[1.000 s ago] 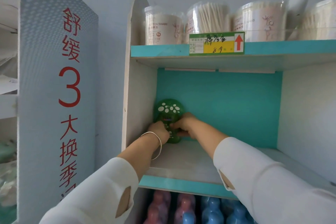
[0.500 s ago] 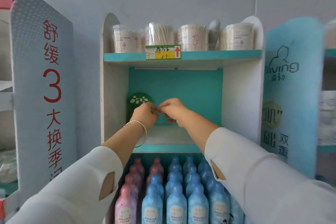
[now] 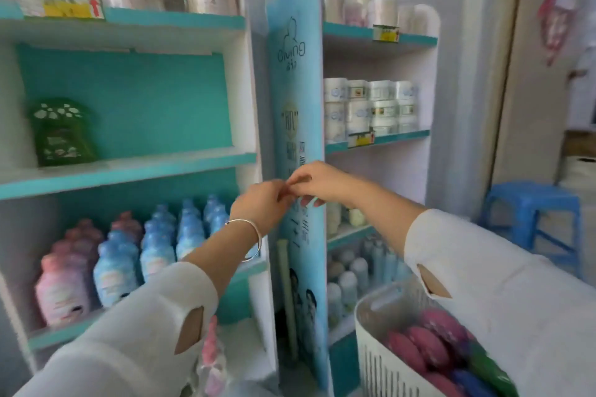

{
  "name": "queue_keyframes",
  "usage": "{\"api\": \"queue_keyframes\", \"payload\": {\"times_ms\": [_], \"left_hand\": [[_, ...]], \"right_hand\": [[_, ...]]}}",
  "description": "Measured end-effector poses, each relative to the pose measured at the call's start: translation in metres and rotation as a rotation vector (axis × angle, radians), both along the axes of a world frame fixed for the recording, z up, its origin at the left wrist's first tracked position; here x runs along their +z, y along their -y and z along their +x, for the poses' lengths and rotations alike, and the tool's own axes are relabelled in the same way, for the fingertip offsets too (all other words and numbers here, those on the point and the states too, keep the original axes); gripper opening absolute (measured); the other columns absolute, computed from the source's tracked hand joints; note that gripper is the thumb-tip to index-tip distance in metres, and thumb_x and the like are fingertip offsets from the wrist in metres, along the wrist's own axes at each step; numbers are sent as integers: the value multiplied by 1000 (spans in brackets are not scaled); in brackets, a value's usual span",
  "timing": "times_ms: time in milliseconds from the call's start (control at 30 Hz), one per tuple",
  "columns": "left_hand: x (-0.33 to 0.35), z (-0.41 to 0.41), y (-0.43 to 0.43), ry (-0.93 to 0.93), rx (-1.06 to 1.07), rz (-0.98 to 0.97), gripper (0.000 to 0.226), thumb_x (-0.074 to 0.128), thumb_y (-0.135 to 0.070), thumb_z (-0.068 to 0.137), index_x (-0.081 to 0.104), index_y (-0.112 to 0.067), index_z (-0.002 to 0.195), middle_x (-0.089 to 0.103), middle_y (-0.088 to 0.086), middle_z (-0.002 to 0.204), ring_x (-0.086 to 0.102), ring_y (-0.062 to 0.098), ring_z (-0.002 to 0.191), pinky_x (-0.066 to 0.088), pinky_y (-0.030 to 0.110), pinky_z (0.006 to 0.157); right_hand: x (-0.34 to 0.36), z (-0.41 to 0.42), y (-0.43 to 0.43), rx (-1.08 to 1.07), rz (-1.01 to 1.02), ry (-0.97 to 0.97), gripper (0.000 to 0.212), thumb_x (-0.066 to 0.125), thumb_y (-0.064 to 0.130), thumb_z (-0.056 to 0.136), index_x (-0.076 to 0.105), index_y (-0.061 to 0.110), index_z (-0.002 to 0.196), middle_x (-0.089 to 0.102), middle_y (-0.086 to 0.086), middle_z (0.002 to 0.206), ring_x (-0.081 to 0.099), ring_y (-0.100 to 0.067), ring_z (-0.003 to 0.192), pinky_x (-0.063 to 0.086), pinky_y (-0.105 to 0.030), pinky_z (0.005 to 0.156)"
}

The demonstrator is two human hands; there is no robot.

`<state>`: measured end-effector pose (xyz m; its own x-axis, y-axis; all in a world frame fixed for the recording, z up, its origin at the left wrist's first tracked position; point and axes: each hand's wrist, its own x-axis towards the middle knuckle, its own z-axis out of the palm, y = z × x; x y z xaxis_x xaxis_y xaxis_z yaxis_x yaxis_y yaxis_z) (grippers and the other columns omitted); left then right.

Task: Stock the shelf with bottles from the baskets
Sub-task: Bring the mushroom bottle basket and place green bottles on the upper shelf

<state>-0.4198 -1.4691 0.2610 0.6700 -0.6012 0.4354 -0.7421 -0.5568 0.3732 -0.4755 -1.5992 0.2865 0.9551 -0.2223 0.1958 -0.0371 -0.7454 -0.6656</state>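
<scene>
Fingertips of my left hand [image 3: 261, 203] and right hand [image 3: 317, 184] touch, grip unclear in blur; 1 green bottle [image 3: 61, 132] up-left starts its row, basket [image 3: 371, 348] below-right sits reachable.

Blur makes the label unreadable on the dark green white-spotted bottle [image 3: 61, 134]. Your right sleeve [image 3: 500, 300] and the bottom edge cut off the white slatted plastic basket [image 3: 377, 371] (contents only partly seen). Whether your left hand [image 3: 263, 203] and right hand [image 3: 319, 182] pinch anything can't be told.
</scene>
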Motion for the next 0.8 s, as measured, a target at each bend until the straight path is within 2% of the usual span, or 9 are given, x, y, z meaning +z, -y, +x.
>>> {"api": "queue_keyframes", "payload": {"times_ms": [100, 200, 333, 467, 500, 567, 667, 733, 800], "left_hand": [[-44, -45, 56, -57, -124, 106, 25, 47, -34, 94, 63, -18, 104, 65, 11, 107, 59, 31, 104, 47, 36, 84], [-83, -91, 107, -89, -280, 216, 27, 47, -31, 94, 61, -21, 114, 64, 10, 116, 58, 30, 108, 48, 39, 89], [-119, -136, 151, -109, -406, 366, 28, 45, -33, 94, 61, -22, 114, 63, 9, 118, 57, 29, 111, 46, 37, 89], [-145, -155, 177, -148, -505, 481, 30, 49, -28, 92, 63, -17, 117, 61, 6, 124, 55, 25, 115, 42, 31, 95], [-150, -159, 181, -159, -518, 515, 32, 50, -29, 92, 63, -16, 118, 61, 8, 125, 55, 25, 116, 41, 31, 98], [-157, -166, 187, -179, -543, 578, 33, 52, -28, 93, 62, -12, 119, 61, 11, 124, 55, 25, 116, 40, 31, 98], [-163, -170, 189, -140, -570, 630, 29, 53, -25, 92, 63, -14, 117, 64, 9, 120, 57, 26, 111, 41, 28, 90], [-167, -169, 187, -164, -564, 615, 27, 51, -22, 92, 64, -14, 115, 64, 8, 118, 57, 26, 110, 39, 26, 87], [-170, -166, 186, -176, -558, 623, 27, 53, -17, 91, 63, -12, 115, 64, 10, 118, 57, 27, 109, 41, 27, 91]], "right_hand": [[-44, -55, 57, -94, -25, -189, 11, 57, 16, 92, 61, 18, 101, 61, 2, 80, 58, -9, 63, 42, -22, 54], [-85, -104, 103, -196, 0, -399, 13, 54, 13, 91, 59, 23, 86, 60, 3, 78, 58, -11, 67, 42, -23, 59], [-128, -149, 141, -287, 17, -575, 21, 47, 7, 90, 59, 19, 101, 61, -1, 88, 59, -11, 69, 47, -22, 62], [-159, -169, 158, -273, -161, -687, 21, 56, 7, 89, 61, 15, 107, 58, -3, 90, 56, -13, 71, 46, -15, 48], [-165, -171, 161, -239, -220, -741, 24, 61, 10, 88, 62, 12, 111, 57, -5, 95, 55, -14, 74, 47, -16, 51], [-180, -172, 165, -154, -247, -913, 40, 68, 18, 86, 58, 5, 123, 59, -10, 111, 54, -18, 95, 48, -21, 74], [-198, -170, 168, -13, -349, -1255, 59, 71, 29, 83, 48, 21, 137, 42, -3, 144, 43, -25, 127, 39, -38, 107], [-206, -168, 166, 23, -531, -1333, 60, 76, 32, 77, 53, 29, 132, 41, 3, 142, 43, -27, 126, 40, -44, 105], [-211, -164, 163, 16, -671, -1260, 61, 80, 29, 71, 56, 26, 128, 44, 4, 139, 47, -27, 121, 44, -41, 101]]}}
